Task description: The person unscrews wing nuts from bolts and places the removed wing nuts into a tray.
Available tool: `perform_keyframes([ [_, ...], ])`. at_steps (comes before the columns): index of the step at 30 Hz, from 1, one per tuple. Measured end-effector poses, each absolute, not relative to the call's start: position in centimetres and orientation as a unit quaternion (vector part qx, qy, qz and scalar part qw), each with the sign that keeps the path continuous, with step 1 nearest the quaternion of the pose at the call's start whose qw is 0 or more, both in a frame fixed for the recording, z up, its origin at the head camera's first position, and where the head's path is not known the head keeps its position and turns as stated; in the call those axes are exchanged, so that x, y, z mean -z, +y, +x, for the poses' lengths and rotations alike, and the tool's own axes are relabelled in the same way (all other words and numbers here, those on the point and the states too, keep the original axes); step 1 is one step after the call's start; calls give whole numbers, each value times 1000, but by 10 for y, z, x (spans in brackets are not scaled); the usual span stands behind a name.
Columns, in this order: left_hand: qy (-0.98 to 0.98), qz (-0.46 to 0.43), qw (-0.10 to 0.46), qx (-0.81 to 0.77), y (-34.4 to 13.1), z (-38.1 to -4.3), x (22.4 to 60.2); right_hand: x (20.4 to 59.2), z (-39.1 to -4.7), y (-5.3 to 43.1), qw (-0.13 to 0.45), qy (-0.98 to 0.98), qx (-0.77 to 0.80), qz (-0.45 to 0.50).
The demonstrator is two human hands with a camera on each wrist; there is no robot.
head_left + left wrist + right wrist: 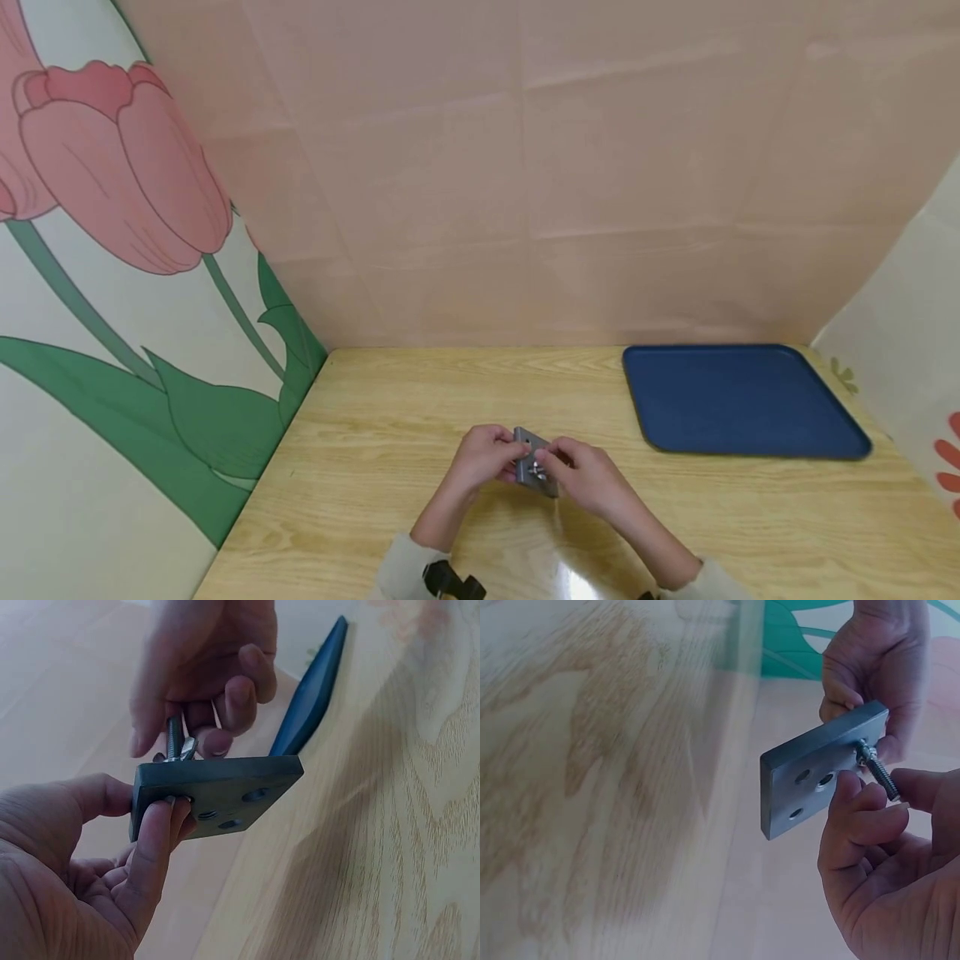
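Pale wood-grain tabletop [375,417] lies below the work, and over it, nearer the person than the far edge, a metal plate [821,763] is held up between two hands. The left hand [483,457] pinches one end of the plate, thumb against one side and fingers bent beneath; the right hand [588,479] has its thumb and curled fingers about the free end of a threaded bolt [883,778], though whether they clamp it or merely stand round it cannot be told. Low on that bolt, near the plate's face, sits a small wing nut [190,748]. Handling it well would probably call for a firm left pinch, a fingertip pressed behind the bolt so that it cannot spin, and short, light turns of the wings square to the thread. Keeping the work low over the table would be wise, since so small a nut could easily drop and roll. At the far right of the table rests a dark blue tray [746,400]. Behind hangs a creased pinkish-beige covering [570,183]; on the left, a wall painting of pink tulips [127,167] with green leaves runs down to the table's edge.
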State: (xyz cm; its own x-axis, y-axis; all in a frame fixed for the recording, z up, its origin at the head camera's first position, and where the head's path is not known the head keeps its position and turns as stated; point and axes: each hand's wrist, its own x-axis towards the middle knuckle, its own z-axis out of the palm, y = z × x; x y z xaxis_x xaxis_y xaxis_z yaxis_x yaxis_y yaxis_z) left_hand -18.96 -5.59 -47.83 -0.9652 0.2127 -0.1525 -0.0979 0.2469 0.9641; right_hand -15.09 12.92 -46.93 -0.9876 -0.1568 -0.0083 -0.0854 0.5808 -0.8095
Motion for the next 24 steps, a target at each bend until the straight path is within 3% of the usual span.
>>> perform_keyframes([
  [24,775,37,126,-618,-56,-189,478,467,-148,127,69,885,456,-64],
])
